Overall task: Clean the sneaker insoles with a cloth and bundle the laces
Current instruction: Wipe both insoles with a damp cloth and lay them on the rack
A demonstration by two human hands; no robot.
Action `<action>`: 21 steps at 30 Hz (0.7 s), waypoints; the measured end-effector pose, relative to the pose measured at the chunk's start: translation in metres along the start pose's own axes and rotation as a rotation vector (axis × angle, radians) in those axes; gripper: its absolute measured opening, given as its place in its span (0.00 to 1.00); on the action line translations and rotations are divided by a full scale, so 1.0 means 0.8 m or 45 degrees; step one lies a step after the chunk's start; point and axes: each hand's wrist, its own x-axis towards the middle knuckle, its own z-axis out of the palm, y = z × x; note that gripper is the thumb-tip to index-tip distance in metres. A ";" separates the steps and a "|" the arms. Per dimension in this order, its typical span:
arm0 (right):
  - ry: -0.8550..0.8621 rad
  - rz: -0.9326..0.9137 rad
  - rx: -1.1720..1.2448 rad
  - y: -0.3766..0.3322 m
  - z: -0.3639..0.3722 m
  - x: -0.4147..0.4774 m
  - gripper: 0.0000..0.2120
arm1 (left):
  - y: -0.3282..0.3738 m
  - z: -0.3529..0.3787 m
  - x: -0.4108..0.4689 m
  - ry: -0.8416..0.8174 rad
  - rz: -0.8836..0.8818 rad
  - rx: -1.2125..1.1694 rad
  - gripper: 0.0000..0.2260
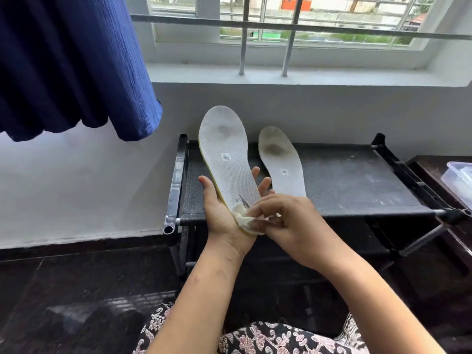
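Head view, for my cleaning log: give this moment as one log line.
step: wiping insole heel | left hand: holds insole | right hand: grips cloth | second insole: on rack, stained

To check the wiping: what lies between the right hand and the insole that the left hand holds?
A crumpled white cloth, pinched by the right hand against the heel end of the insole, in the head view.

A barred window (293, 26) lights a white wall (76, 187), blue curtain (71, 62), black rack (357, 185) and dark floor (63, 290).
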 end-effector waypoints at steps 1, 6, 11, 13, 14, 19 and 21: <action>-0.048 0.044 0.025 0.000 -0.007 -0.001 0.08 | 0.000 -0.001 0.001 0.008 0.023 0.014 0.40; -0.207 0.113 -0.102 0.003 -0.035 -0.005 0.18 | -0.005 -0.002 0.007 -0.015 0.037 -0.060 0.38; 0.083 0.013 -0.222 0.008 -0.018 0.000 0.12 | -0.004 -0.002 0.008 -0.008 0.061 -0.024 0.37; 0.138 -0.027 -0.238 0.005 -0.008 0.000 0.11 | -0.002 -0.003 0.008 -0.010 0.070 -0.013 0.36; 0.151 -0.045 -0.229 0.003 -0.004 0.000 0.12 | -0.001 -0.003 0.008 -0.010 0.082 -0.006 0.35; 0.043 -0.001 -0.105 0.002 -0.005 -0.002 0.11 | 0.002 -0.002 0.007 0.029 0.092 0.057 0.33; -0.078 0.097 0.020 0.001 -0.013 -0.003 0.09 | 0.001 -0.001 0.007 0.062 0.066 0.101 0.31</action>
